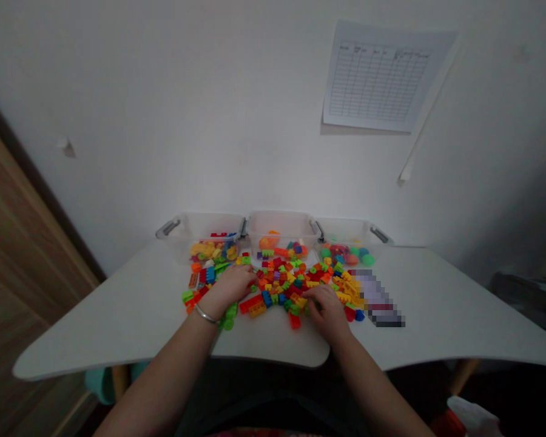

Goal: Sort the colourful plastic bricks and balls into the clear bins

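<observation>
A loose pile of colourful toy building blocks (277,282) is spread over the white table in front of me. My left hand (236,284), with a bangle on its wrist, reaches over the left half of the pile. Its fingers are bent together at the blocks, and what they hold, if anything, is hidden. At the right half my right hand (326,308) is low among the blocks, thumb and forefinger apart beside a yellow block (299,301). Nearest me, a red block (294,320) lies at the front of the pile.
Three clear plastic bins stand along the wall: a left bin (209,223) and a middle bin (282,223) with blocks, and a right bin (346,228) with rounder pieces. A pixelated flat object (377,297) lies right of the pile. The white table (118,315) has a curved front edge.
</observation>
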Tool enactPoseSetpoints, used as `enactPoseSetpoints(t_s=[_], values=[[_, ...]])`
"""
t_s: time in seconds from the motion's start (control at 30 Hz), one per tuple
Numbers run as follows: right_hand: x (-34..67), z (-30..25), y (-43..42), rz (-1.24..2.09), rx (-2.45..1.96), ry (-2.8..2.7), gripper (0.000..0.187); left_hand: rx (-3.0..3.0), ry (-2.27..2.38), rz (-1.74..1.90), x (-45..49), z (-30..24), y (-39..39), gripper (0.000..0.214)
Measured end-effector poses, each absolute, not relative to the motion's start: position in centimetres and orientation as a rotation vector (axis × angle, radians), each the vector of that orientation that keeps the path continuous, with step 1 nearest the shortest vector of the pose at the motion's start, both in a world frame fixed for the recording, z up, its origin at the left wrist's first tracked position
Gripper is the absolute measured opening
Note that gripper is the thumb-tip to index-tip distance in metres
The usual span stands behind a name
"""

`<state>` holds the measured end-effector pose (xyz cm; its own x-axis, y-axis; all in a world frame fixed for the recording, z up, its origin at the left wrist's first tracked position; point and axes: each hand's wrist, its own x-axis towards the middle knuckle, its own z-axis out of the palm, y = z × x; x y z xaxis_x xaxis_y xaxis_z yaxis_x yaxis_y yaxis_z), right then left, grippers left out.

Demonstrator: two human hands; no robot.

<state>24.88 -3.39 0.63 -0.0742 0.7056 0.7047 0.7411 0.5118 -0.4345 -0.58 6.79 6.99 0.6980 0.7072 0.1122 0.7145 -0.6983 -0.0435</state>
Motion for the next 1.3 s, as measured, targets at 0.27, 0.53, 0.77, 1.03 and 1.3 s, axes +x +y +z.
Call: enactPoseSetpoints(t_s=[0.27, 0.53, 0.77, 1.03, 1.3], values=[[24.8, 0.8, -3.5, -0.042, -1.219, -1.795, 0.02, -2.928, -1.328, -0.411, -1.6, 7.7, 7.8, 0.02], [24.8, 0.9, -3.5, -0.054, -1.21, -1.795, 0.02, -2.505, -1.412, -1.476, -2.6, 9.2, 11.1, 0.029], [24.8, 0.8, -3.4, -0.058, -1.217, -1.796, 0.02, -1.974, -1.797, -1.31, -4.9, 10.8, 13.2, 0.029], [24.8, 0.6, -3.4, -0.065, -1.22, -1.794, 0.021, -1.971, -1.986, -1.184, -5.9, 9.8, 13.9, 0.034], [24.7, 0.8, -3.5, -0.061, -1.221, -1.799, 0.021, -2.051, -1.99, -1.084, -6.3, 9.8, 13.9, 0.041]])
